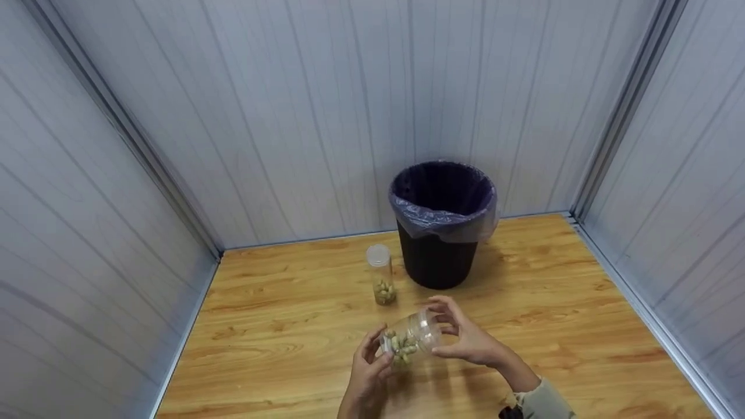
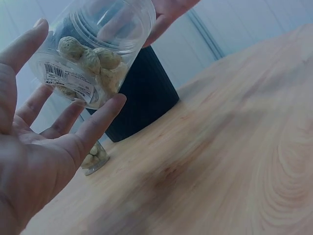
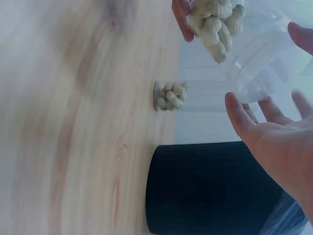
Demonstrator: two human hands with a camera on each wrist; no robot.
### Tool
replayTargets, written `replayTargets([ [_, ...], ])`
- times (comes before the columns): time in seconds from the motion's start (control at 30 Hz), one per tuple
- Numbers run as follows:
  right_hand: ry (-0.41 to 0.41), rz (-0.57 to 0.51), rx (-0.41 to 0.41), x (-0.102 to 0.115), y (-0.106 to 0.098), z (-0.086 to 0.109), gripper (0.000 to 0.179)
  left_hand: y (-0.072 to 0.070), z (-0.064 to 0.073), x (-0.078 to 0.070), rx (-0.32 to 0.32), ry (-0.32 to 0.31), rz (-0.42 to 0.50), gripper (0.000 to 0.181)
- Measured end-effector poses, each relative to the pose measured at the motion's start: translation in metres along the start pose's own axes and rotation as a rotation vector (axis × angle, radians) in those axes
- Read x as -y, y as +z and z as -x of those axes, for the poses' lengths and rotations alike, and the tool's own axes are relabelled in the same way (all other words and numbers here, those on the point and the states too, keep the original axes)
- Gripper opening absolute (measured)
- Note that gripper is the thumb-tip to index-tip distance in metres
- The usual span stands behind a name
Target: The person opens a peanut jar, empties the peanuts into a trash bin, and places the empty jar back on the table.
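A clear plastic jar (image 1: 410, 334) with peanuts (image 2: 90, 58) inside is held tilted on its side above the table, its base to the left. My left hand (image 1: 366, 366) grips the base end, thumb and fingers spread around it. A white barcode label (image 2: 67, 78) shows on the base in the left wrist view. My right hand (image 1: 465, 337) holds the ridged other end between thumb and fingers, seen close up in the right wrist view. Behind them a taller, slimmer clear jar (image 1: 379, 273) stands upright, its lower part filled with peanuts (image 3: 171, 96).
Beyond the hands, a black bin (image 1: 436, 259) lined with a purple-tinted plastic bag (image 1: 433, 221) stands on the wood-grain table (image 1: 279, 326), just right of the slim jar. Pale panel walls (image 1: 302, 116) enclose the table at the back and both sides.
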State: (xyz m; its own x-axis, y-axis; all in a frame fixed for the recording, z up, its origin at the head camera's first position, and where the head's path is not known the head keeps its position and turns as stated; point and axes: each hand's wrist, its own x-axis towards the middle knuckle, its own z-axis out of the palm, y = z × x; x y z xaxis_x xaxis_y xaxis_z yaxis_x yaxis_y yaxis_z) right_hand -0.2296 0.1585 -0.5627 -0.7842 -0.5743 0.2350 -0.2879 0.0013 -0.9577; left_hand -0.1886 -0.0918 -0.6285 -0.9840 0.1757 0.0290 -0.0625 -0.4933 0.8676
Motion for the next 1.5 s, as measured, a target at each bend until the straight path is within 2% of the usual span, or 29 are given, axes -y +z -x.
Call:
replayTargets([
  [0.1, 0.041, 0.055, -0.087, -0.002, -0.012, 0.003, 0.072, -0.001, 0.0, 0.001, -0.019, 0.007, 0.008, 0.065],
  [0.23, 0.114, 0.208, -0.204, -0.011, -0.04, 0.009, 0.066, -0.002, 0.001, 0.001, -0.035, 0.01, 0.031, 0.066],
  [0.37, 0.172, 0.359, -0.306, -0.026, -0.077, 0.01, 0.067, -0.003, 0.003, 0.0, -0.039, 0.013, 0.049, 0.066],
  [0.5, 0.202, 0.503, -0.371, -0.041, -0.119, 0.005, 0.067, -0.004, 0.003, -0.001, -0.027, 0.044, 0.036, 0.065],
  [0.7, 0.227, 0.719, -0.376, -0.051, -0.168, -0.008, 0.069, -0.004, 0.005, 0.0, -0.02, 0.046, 0.031, 0.065],
  [0.9, 0.26, 0.889, -0.307, -0.06, -0.193, -0.026, 0.068, -0.005, 0.008, 0.0, -0.032, 0.06, 0.011, 0.062],
  [1.0, 0.352, 0.889, -0.274, -0.068, -0.197, -0.026, 0.07, -0.007, 0.012, 0.0, -0.034, 0.036, 0.006, 0.063],
  [1.17, 0.53, 0.837, -0.201, -0.084, -0.196, -0.012, 0.072, -0.01, 0.024, 0.002, -0.008, -0.015, 0.018, 0.065],
  [1.37, 0.597, 0.839, -0.21, -0.086, -0.205, -0.005, 0.077, -0.008, 0.023, 0.003, 0.044, 0.01, 0.056, 0.063],
  [1.5, 0.632, 0.804, -0.227, -0.087, -0.207, 0.001, 0.083, -0.006, 0.022, 0.003, 0.039, -0.01, 0.085, 0.062],
])
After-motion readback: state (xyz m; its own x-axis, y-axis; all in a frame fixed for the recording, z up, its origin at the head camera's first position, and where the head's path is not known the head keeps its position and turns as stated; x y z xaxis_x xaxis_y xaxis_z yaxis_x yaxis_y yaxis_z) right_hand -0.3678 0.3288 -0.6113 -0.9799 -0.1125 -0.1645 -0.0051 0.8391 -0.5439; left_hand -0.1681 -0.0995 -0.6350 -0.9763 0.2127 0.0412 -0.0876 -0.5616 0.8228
